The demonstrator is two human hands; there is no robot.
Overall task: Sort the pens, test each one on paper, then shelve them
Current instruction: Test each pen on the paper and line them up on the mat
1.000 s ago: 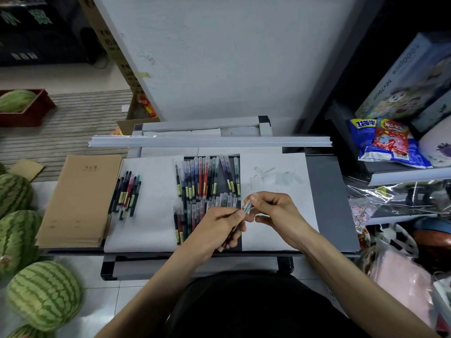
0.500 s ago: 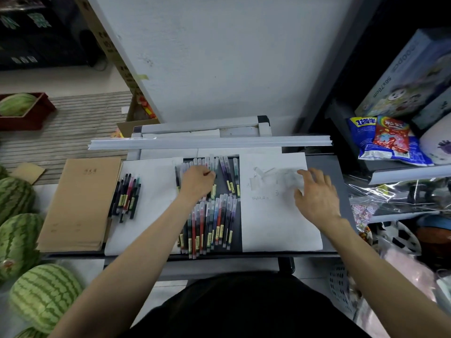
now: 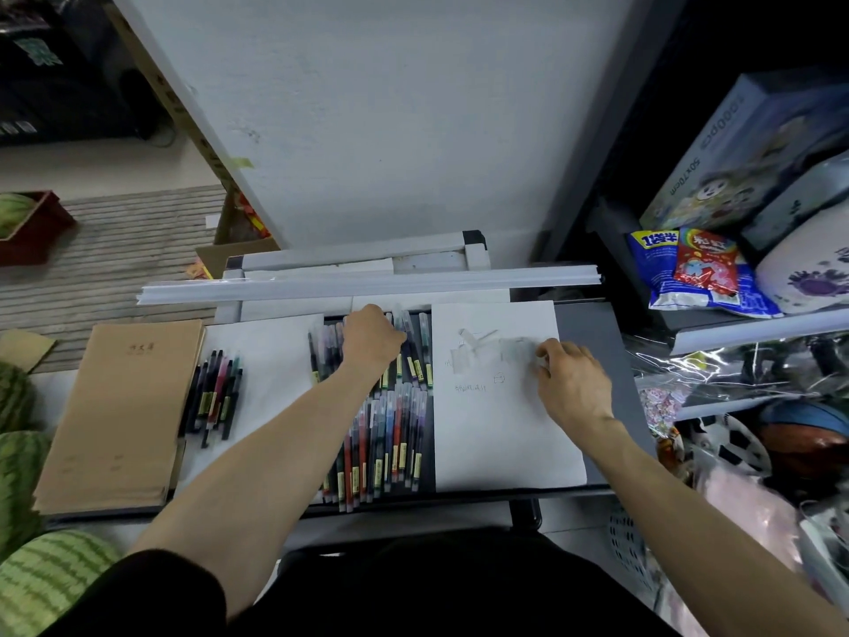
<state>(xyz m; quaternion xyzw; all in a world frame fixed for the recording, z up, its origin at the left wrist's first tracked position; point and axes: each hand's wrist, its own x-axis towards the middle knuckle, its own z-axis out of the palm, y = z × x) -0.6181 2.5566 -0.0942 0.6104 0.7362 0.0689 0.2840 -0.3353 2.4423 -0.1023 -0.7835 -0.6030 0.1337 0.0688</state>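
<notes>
I am looking at a small general shop. Watermelons (image 3: 41, 586) sit on the floor at the left. A stack of brown notebooks (image 3: 119, 416) lies beside rows of labelled pens (image 3: 390, 443). The metal shelves (image 3: 758, 331) at the right carry snack packets (image 3: 703, 268), a boxed puzzle (image 3: 735, 154) and a football (image 3: 735, 445).

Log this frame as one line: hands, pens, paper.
left hand: over far pen row, grip unclear | right hand: at clear caps on paper, grip unclear | dark pens: separate group on left sheet
</notes>
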